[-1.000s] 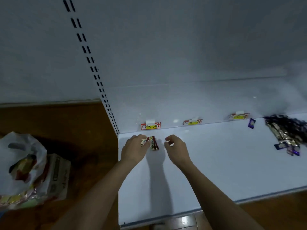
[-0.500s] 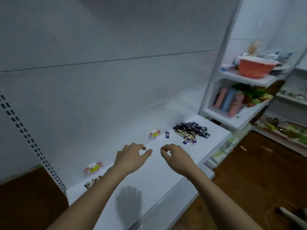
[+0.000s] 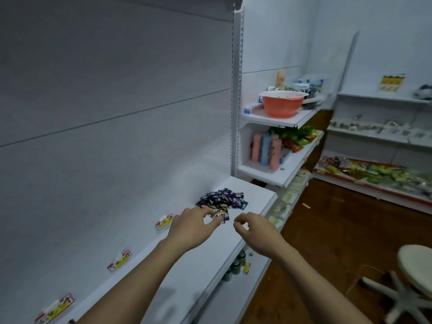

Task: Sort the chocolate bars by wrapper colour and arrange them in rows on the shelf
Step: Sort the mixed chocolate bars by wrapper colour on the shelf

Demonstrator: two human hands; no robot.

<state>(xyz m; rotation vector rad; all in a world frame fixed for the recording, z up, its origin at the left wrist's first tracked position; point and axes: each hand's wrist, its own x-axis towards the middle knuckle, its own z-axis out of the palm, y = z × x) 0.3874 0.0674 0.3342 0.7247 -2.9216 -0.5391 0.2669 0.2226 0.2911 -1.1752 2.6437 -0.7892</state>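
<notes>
A heap of small chocolate bars [image 3: 222, 200] in purple and gold wrappers lies at the far right end of the white shelf [image 3: 201, 258]. My left hand [image 3: 191, 228] hovers at the near edge of the heap, fingers spread and reaching, its fingertips by the gold bars; it holds nothing. A little to the right, my right hand [image 3: 254, 232] hangs over the shelf's front edge with loosely curled fingers, nothing in it. Several paper price tags [image 3: 164, 222] run along the shelf's back wall.
To the right stands another shelf unit with an orange bowl [image 3: 281, 104], pink and blue tubes [image 3: 265, 149] and snack packs. Low shelves with goods [image 3: 374, 174] line the far wall. A white swivel stool [image 3: 416, 267] stands on the brown floor at right.
My view swung right, away from the bars laid at the shelf's left end. Both hands travelled right along the shelf; the left now reaches the heap's edge.
</notes>
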